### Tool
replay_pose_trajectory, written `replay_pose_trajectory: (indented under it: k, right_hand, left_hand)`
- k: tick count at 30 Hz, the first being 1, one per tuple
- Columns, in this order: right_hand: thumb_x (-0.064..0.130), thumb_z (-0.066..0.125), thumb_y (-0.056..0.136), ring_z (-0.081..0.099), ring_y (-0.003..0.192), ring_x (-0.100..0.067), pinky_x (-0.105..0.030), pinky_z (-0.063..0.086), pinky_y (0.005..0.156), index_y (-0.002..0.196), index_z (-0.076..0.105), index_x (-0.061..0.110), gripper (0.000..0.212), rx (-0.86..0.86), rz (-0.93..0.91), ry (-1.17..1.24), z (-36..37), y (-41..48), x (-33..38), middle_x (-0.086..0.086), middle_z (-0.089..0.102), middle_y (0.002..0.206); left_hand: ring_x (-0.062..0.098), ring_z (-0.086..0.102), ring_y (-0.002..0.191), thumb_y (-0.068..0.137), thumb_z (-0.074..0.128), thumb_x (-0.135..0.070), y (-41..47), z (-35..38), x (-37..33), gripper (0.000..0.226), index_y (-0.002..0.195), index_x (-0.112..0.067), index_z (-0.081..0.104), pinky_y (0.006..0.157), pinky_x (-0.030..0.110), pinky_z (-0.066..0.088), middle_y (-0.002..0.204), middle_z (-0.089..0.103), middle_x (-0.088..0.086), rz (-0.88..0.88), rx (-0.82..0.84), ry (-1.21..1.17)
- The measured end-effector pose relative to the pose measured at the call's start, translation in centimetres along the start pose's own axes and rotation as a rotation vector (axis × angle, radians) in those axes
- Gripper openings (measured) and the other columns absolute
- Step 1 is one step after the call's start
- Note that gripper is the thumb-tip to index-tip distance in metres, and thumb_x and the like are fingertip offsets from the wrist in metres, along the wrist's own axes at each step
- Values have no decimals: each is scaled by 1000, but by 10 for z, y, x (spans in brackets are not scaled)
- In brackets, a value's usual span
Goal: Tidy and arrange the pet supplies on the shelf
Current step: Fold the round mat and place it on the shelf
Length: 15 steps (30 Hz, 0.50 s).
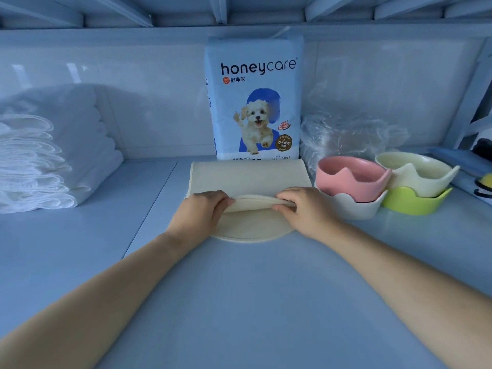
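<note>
Left grip (202, 209) and right grip (300, 206) side by side, palms down, on the shelf (239, 302), both closed on a cream mat (247, 177). Fingers of each grip curled over a raised fold of the mat, thumbs out of sight. Fold stretched across the gap between the 2 grips. Beyond the grips, the mat's far part flat on the shelf, straight-edged. Beneath the grips and wrists, its near part also flat, with a rounded edge.

Straight behind the mat, further from both grips: 1 upright pack of training pads (255, 102), marked "honeycare", with a puppy picture, against the back wall, base just beside the mat's far edge.

Well to the left of the left grip: a stack of white folded pads (40, 161) at the shelf's left end.

Just right of the right grip: 4 scallop-rimmed bowls in 2 nested pairs. Pink bowl (351, 179) tilted inside a white bowl (354, 209), nearest the right grip. Cream bowl (415, 171) tilted inside a green bowl (415, 202), further right, touching the pink bowl.

Behind the bowls, beside the pack: a crumpled clear plastic bag (346, 134).

At the far right edge: a blue flat item (452, 161) and a yellow-and-black object (486, 182), too cut off to identify.
</note>
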State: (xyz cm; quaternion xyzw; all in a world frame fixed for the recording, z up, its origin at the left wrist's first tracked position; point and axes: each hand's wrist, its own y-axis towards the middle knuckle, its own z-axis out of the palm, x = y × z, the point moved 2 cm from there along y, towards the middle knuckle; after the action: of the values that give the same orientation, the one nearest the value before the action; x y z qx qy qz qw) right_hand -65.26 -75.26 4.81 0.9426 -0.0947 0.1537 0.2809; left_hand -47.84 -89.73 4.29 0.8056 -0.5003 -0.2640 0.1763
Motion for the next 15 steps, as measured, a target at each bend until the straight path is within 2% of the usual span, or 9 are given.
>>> replay_pose_trajectory:
  k: [1, 4, 6, 9, 13, 15]
  right_hand:
    - [21, 61, 87, 42, 57, -19, -27, 29, 52, 64, 51, 13, 26, -41, -7, 5, -2, 0, 2, 2, 45, 56]
    - [21, 61, 87, 48, 58, -21, -31, 33, 54, 75, 61, 9, 17, -80, -53, -5, -7, -1, 5, -1, 56, 61]
    - [26, 63, 86, 53, 65, -20, -30, 39, 58, 80, 64, 11, 17, 45, -73, -11, -6, -2, 3, 1, 61, 70]
    - [38, 67, 82, 59, 85, -8, -30, 48, 77, 88, 72, 19, 21, 198, -66, 23, -4, -6, 2, 10, 68, 91]
    - [52, 73, 70, 57, 100, -2, -23, 44, 89, 95, 73, 25, 36, 249, -13, 44, -6, -6, 4, 16, 66, 106]
    - [56, 75, 66, 56, 102, 0, -20, 42, 90, 96, 72, 27, 42, 279, 0, 55, -8, -6, 3, 18, 64, 110]
  left_hand:
    - [18, 48, 62, 96, 46, -32, -3, -2, -3, 24, 84, -16, 60, 53, 27, 30, 69, 55, -10, -5, -49, -1]
    - [19, 56, 64, 93, 47, -34, -12, -10, -6, 24, 84, -18, 62, 53, 28, 41, 74, 62, -9, 75, -125, -19]
    - [11, 58, 68, 89, 44, -41, -17, -11, -6, 27, 84, -23, 64, 56, 27, 46, 76, 60, -15, 102, -10, -41]
    - [-9, 53, 75, 81, 52, -50, -19, -9, -1, 21, 86, -34, 64, 61, 19, 42, 81, 58, -26, 106, 132, -53]
    - [-8, 58, 89, 69, 76, -49, -17, -11, 3, 27, 89, -32, 70, 77, 21, 49, 95, 64, -25, 105, 203, -197]
    - [-8, 59, 90, 66, 80, -46, -16, -14, 2, 29, 89, -31, 72, 82, 23, 50, 96, 65, -26, 99, 231, -225]
